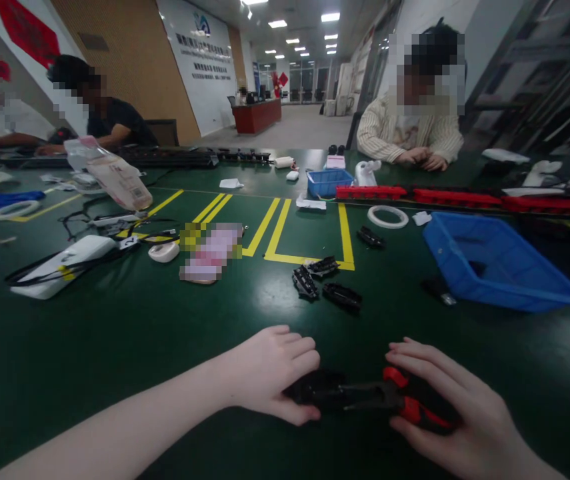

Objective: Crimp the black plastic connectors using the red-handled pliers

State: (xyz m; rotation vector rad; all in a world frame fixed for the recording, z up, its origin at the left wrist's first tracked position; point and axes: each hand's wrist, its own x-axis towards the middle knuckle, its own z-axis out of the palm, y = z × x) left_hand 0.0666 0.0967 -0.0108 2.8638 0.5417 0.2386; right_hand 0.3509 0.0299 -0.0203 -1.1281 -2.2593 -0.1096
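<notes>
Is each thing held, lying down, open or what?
Left hand: gripping a black part
Right hand: loosely around red-handled pliers
Pliers: handles spread; jaw grip unclear
Four other black parts: lying loose
White tape roll: lying flat
Large blue bin: open-topped
Small blue basket: open-topped

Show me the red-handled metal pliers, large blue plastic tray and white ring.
Red-handled metal pliers (391, 396): head view, metal part beside the handles.
Large blue plastic tray (512, 288): head view, side wall.
White ring (387, 225): head view, near edge.
</notes>
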